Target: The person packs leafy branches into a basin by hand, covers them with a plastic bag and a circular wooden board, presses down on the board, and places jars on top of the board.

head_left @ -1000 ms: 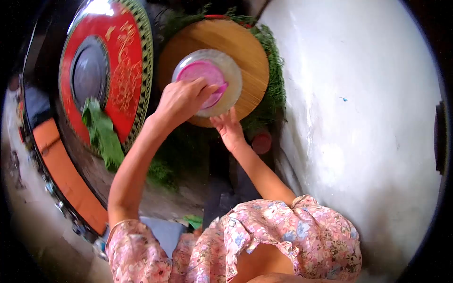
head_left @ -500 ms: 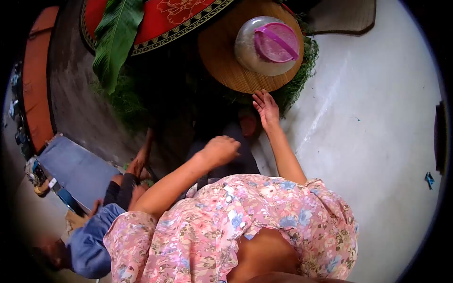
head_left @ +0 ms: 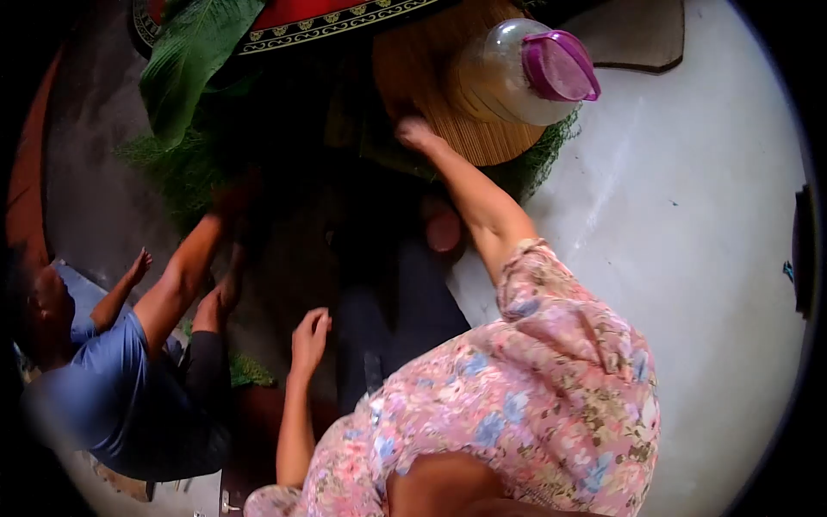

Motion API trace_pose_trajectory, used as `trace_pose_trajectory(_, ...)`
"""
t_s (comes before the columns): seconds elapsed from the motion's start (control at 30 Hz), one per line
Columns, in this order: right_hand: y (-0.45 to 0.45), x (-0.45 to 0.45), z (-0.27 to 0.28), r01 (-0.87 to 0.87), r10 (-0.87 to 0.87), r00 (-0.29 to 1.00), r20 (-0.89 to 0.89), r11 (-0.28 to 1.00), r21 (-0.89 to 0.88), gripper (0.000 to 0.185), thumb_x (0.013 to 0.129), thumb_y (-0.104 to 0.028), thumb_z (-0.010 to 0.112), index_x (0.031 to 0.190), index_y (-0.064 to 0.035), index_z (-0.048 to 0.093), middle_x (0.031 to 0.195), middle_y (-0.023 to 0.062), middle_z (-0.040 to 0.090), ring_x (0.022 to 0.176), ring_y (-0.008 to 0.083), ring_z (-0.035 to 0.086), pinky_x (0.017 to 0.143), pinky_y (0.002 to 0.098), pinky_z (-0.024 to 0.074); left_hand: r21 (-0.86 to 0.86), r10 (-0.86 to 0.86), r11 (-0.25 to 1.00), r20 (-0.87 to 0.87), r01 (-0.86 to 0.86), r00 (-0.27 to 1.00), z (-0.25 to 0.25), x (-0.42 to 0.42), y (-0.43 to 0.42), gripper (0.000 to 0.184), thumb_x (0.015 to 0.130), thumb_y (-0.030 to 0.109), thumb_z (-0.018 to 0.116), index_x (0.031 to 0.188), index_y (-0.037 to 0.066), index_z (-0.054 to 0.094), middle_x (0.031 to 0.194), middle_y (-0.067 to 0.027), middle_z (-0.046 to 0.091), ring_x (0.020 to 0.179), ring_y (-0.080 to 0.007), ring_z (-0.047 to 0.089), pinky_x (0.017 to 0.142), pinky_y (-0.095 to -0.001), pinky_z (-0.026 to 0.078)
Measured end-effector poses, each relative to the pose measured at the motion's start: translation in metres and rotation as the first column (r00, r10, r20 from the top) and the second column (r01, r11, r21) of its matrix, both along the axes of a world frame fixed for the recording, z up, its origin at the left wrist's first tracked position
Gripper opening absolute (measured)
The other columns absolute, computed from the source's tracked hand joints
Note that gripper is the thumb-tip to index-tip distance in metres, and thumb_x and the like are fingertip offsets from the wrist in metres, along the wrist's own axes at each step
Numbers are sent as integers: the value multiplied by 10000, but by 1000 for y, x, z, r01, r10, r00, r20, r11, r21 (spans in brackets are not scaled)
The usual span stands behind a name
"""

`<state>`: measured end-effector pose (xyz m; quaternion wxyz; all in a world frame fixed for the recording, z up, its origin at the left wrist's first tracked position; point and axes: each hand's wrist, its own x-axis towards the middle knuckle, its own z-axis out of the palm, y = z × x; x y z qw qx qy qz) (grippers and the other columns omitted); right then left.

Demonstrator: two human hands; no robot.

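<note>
My right hand [head_left: 416, 133] reaches to the near left edge of a round slatted wooden top [head_left: 508, 148]. Its fingers are blurred and partly lost in the dark, so I cannot see what they hold, if anything. On that top stands a large clear jar [head_left: 508, 73] with a purple handled lid [head_left: 560, 67]. Lower down, my left hand [head_left: 310, 340] hovers beside my dark-clad legs, apart from any object. Its fingers are loosely bent, and nothing shows in them.
A co-worker in a blue shirt [head_left: 95, 379] sits at left, one arm stretched toward feathery greenery [head_left: 172, 168]. A broad leaf [head_left: 194, 69] hangs off a red patterned surface [head_left: 297, 13]. A brown flat board [head_left: 637, 39] lies at upper right on pale floor [head_left: 689, 284].
My right hand has moved left along the wooden top's edge. My left hand has dropped lower and left. The view has shifted, and the co-worker now leans in with an arm extended.
</note>
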<state>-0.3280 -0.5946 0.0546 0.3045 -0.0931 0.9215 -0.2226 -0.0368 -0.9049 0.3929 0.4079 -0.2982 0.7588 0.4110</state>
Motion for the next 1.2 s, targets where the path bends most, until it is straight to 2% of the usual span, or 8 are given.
trace_pose_trajectory(0.07, -11, 2, -29, -32, 46, 984, -173, 996, 82, 484, 918, -228, 371, 1370, -56, 382, 1370, 177, 428, 1238, 330, 424, 995, 416, 367, -71, 108, 992, 97, -101, 989, 6, 38, -7, 229, 927, 182, 533, 1067, 22, 618, 858, -75, 663, 784, -129, 626, 728, -262, 487)
trace_pose_trajectory(0.13, -19, -4, -5, 4, 47, 934, -355, 990, 141, 519, 910, -212, 354, 1406, -64, 323, 1432, 172, 352, 1296, 330, 359, 1012, 482, 335, -156, 165, 978, 191, -136, 967, 7, 74, -18, 237, 934, 185, 519, 1075, 19, 611, 870, -68, 660, 776, -123, 623, 709, -255, 486)
trace_pose_trajectory(0.23, -20, -9, 28, 60, 4, 947, -321, 980, 190, 579, 895, -194, 360, 1449, -84, 231, 1491, 154, 247, 1358, 322, 260, 1012, 575, 285, -158, 420, 907, 257, -391, 870, 36, 114, -20, 270, 951, 219, 509, 1109, 16, 592, 885, -61, 657, 770, -121, 620, 656, -245, 490)
trace_pose_trajectory(0.33, -21, -15, 45, 73, -1, 956, -293, 969, 236, 613, 890, -184, 360, 1469, -103, 177, 1516, 136, 194, 1386, 308, 210, 1021, 600, 254, -163, 500, 865, 323, -474, 803, 30, 128, -23, 276, 957, 206, 479, 1134, 15, 570, 901, -55, 644, 772, -106, 609, 654, -221, 475)
trace_pose_trajectory(0.53, -4, -32, 63, 95, -91, 995, -35, 983, 155, 592, 910, -181, 334, 1473, -130, 161, 1538, 94, 125, 1405, 303, 148, 1040, 630, 192, -17, 583, 803, 235, -596, 778, 19, 114, -2, 314, 966, 252, 490, 1172, 22, 547, 951, -91, 653, 800, -142, 636, 672, -251, 516)
trace_pose_trajectory(0.63, -2, -38, 62, 76, -80, 997, 4, 965, 249, 589, 914, -218, 335, 1471, -129, 167, 1538, 93, 124, 1409, 310, 124, 1046, 641, 166, 33, 638, 754, 206, -657, 742, 11, 99, 1, 311, 969, 244, 481, 1177, 21, 546, 966, -98, 650, 821, -154, 639, 688, -251, 522)
trace_pose_trajectory(0.83, -1, -46, 58, 95, -110, 991, 70, 977, 193, 602, 903, -273, 368, 1458, -116, 197, 1519, 124, 167, 1384, 319, 187, 1019, 671, 180, 28, 635, 760, 183, -649, 751, 10, 93, -6, 316, 969, 243, 480, 1187, 23, 544, 974, -102, 647, 835, -163, 642, 703, -249, 525)
trace_pose_trajectory(1.2, 26, -69, 100, -7, -11, 997, 72, 972, 236, 471, 923, -255, 428, 1344, -47, 382, 1347, 210, 388, 1212, 359, 412, 971, 501, 352, -15, 596, 796, 199, -605, 778, 17, 74, -36, 300, 971, 224, 474, 1165, 11, 559, 970, -95, 643, 830, -134, 626, 700, -225, 502)
